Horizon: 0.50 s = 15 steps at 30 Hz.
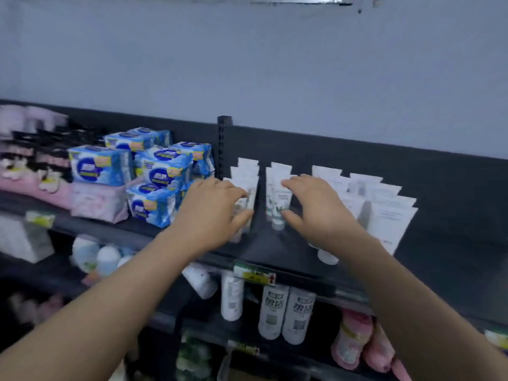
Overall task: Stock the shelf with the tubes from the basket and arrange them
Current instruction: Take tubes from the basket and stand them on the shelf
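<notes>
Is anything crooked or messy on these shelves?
Yes. Below the tubes, one white bottle leans sideways, while the white bottles beside it stand straight. The tubes up top stand in neat rows, though blur hides small tilts.

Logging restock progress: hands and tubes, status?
Left hand grips left-row tube. Right hand pinches second-row tube. More tubes stand right on shelf. Basket out of view.
</notes>
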Each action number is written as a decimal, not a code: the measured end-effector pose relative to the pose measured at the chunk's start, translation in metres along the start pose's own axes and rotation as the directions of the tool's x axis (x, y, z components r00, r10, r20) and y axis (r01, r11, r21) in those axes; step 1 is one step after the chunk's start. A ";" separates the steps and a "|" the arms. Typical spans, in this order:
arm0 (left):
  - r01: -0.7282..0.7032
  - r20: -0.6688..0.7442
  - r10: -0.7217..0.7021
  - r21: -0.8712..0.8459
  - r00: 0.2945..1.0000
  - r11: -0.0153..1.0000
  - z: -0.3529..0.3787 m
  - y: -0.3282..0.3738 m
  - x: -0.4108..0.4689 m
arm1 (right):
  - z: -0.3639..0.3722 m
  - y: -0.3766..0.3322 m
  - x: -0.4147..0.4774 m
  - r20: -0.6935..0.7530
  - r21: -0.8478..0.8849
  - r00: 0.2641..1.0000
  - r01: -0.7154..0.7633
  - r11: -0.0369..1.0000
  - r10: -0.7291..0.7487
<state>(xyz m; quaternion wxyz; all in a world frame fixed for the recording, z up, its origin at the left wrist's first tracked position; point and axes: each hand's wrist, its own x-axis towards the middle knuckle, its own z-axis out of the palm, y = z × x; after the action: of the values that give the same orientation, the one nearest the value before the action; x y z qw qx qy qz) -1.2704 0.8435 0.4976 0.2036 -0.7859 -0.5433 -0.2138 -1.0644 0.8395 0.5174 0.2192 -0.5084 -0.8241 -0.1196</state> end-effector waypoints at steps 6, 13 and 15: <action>0.291 0.076 -0.298 0.099 0.951 0.952 -0.008 -0.110 -0.119 | 0.088 -0.118 0.033 0.037 0.179 0.961 0.264 0.948 -0.275; 0.537 0.227 -0.578 0.220 0.784 0.815 -0.004 -0.227 -0.272 | 0.191 -0.275 0.048 0.122 0.337 0.849 0.452 0.826 -0.514; 0.568 0.269 -0.611 0.227 0.744 0.791 0.003 -0.257 -0.311 | 0.216 -0.316 0.049 0.198 0.373 0.805 0.466 0.803 -0.559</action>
<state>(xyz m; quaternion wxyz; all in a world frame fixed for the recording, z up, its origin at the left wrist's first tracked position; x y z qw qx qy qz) -1.6109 0.6905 0.3443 0.0825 -0.5826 -0.8027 -0.0974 -1.4163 0.8251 0.3601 0.1272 -0.2353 -0.9630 0.0322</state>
